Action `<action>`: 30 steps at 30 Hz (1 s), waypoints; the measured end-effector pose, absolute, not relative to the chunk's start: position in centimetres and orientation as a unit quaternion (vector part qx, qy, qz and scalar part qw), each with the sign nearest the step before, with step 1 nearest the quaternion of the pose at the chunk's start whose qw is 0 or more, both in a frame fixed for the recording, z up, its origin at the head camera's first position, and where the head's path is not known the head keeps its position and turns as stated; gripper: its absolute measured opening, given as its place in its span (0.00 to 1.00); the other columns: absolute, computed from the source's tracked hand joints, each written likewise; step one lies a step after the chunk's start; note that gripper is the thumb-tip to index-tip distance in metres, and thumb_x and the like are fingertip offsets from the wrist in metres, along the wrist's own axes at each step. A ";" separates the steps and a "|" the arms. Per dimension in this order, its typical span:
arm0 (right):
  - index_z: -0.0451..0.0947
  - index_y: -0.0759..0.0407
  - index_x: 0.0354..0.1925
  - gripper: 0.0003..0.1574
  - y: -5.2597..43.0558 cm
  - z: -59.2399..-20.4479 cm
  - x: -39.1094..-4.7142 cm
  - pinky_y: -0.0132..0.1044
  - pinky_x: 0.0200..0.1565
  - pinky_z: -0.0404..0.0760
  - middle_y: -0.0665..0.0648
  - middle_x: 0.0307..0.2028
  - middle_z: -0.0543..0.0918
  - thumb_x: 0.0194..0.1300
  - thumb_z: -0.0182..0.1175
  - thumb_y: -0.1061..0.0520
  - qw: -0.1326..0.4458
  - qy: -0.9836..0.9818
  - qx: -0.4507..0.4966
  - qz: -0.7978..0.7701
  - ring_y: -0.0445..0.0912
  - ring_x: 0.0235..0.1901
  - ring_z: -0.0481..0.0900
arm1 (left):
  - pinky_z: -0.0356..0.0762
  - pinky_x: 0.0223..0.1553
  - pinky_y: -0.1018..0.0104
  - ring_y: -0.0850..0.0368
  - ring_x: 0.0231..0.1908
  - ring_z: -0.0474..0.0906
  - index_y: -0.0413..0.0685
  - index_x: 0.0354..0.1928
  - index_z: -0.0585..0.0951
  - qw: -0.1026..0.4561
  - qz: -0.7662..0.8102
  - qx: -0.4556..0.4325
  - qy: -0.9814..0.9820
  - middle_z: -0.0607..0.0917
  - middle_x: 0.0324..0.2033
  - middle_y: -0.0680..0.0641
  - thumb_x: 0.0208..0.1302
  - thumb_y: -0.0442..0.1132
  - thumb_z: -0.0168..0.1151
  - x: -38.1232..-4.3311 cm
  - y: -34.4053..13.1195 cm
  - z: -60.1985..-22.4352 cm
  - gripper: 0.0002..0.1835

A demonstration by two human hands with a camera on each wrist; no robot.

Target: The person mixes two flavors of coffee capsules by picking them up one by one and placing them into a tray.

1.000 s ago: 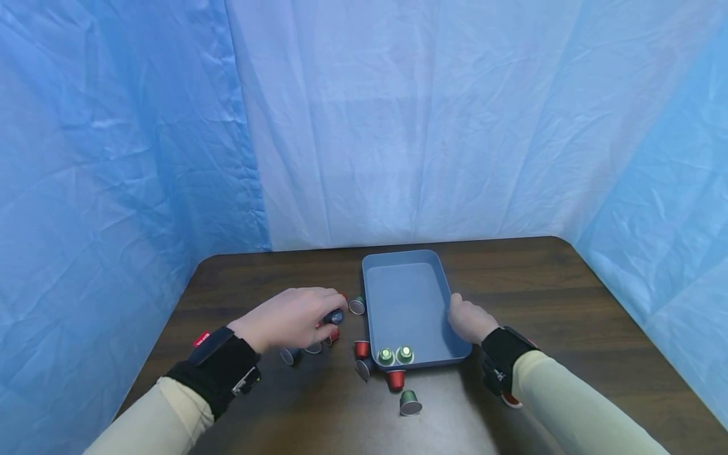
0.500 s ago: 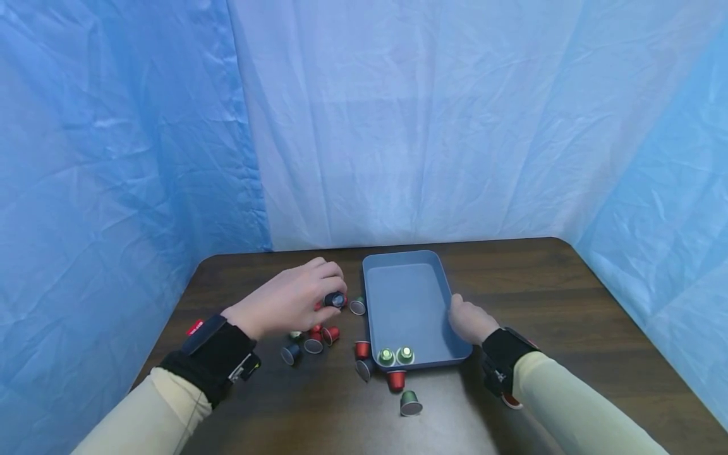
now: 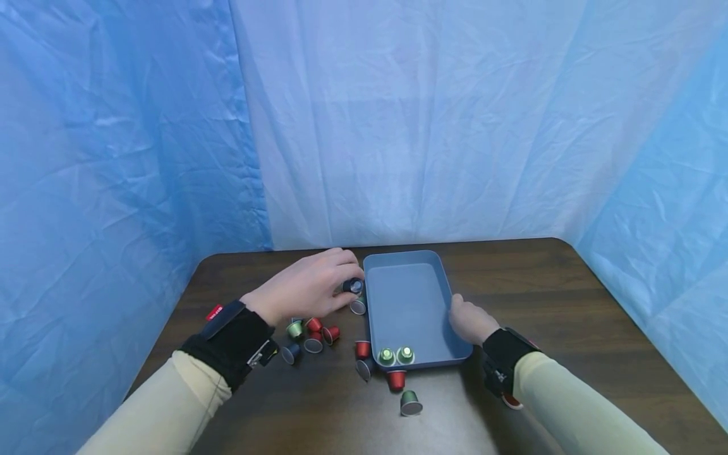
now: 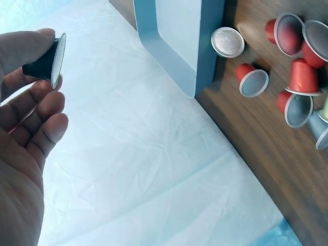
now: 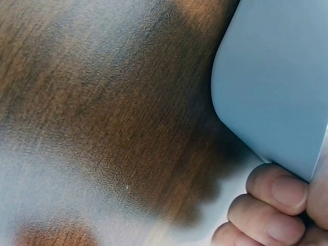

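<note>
My left hand [image 3: 313, 285] pinches a dark coffee capsule [image 3: 354, 286] between thumb and fingertips, just outside the tray's left wall. In the left wrist view the capsule [image 4: 45, 64] lies sideways, its silver lid facing away from the palm. My right hand [image 3: 471, 320] grips the right wall of a blue-grey rectangular tray [image 3: 406, 303]; the right wrist view has its curled fingers [image 5: 269, 215] against the tray's side [image 5: 271, 87]. Two green capsules [image 3: 395, 356] stand lid-down side by side in the tray's near left corner. A green capsule [image 3: 358, 306] lies beneath my left hand, beside the tray.
Several red, blue and green capsules [image 3: 314, 341] lie in a loose cluster left of the tray. Others, including a red one [image 3: 396, 380] and a green one [image 3: 411, 403], lie along its near left corner. Another capsule [image 3: 512, 401] shows partly under the right forearm. Blue-white sheets [image 3: 421, 126] surround the dark wooden table.
My left hand has lifted the dark capsule away from the cluster and carried it forward and right to the tray's left edge. The right hand and tray have stayed in place.
</note>
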State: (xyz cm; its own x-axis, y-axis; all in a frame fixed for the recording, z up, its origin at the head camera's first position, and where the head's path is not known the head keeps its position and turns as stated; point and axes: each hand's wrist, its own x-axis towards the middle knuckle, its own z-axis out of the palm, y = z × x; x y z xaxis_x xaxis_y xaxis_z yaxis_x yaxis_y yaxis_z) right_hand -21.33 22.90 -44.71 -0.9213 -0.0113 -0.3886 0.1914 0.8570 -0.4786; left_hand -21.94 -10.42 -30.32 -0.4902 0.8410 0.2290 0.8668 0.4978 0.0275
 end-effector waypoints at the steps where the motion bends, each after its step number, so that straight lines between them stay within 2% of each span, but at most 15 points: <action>1: 0.63 0.69 0.55 0.27 22.9 -44.7 -21.3 0.57 0.50 0.76 0.72 0.51 0.78 0.82 0.23 0.52 0.193 0.944 0.050 -0.264 0.61 0.51 0.78 | 0.80 0.48 0.63 0.57 0.46 0.76 0.48 0.51 0.84 0.091 -0.071 -0.497 -0.860 0.81 0.46 0.51 0.63 0.40 0.72 -22.0 -10.2 -30.3 0.15; 6: 0.65 0.72 0.59 0.37 23.0 -44.5 -21.1 0.58 0.52 0.74 0.73 0.57 0.76 0.82 0.18 0.47 0.202 0.935 0.077 -0.281 0.63 0.54 0.77 | 0.80 0.50 0.64 0.58 0.47 0.77 0.48 0.52 0.84 0.081 -0.087 -0.501 -0.857 0.81 0.47 0.51 0.65 0.39 0.71 -22.2 -8.8 -30.2 0.14; 11: 0.65 0.73 0.64 0.42 23.1 -44.7 -21.1 0.60 0.54 0.74 0.74 0.61 0.74 0.81 0.16 0.45 0.207 0.928 0.098 -0.293 0.65 0.58 0.75 | 0.80 0.51 0.65 0.58 0.48 0.77 0.48 0.52 0.84 0.084 -0.100 -0.514 -0.848 0.82 0.47 0.51 0.65 0.38 0.70 -22.2 -7.4 -30.5 0.14; 18: 0.62 0.70 0.53 0.21 23.2 -44.9 -21.4 0.57 0.49 0.77 0.72 0.48 0.79 0.80 0.28 0.56 0.179 0.956 0.016 -0.232 0.57 0.45 0.79 | 0.77 0.52 0.66 0.59 0.49 0.76 0.50 0.50 0.84 0.091 -0.101 -0.535 -0.834 0.83 0.46 0.53 0.66 0.37 0.69 -22.4 -5.4 -30.9 0.12; 30: 0.64 0.71 0.55 0.30 23.2 -44.8 -21.5 0.56 0.50 0.76 0.69 0.48 0.79 0.81 0.21 0.51 0.187 0.950 0.047 -0.245 0.57 0.46 0.78 | 0.76 0.51 0.72 0.62 0.47 0.76 0.51 0.52 0.84 0.040 -0.118 -0.547 -0.828 0.81 0.46 0.54 0.68 0.39 0.69 -22.2 -2.4 -33.1 0.12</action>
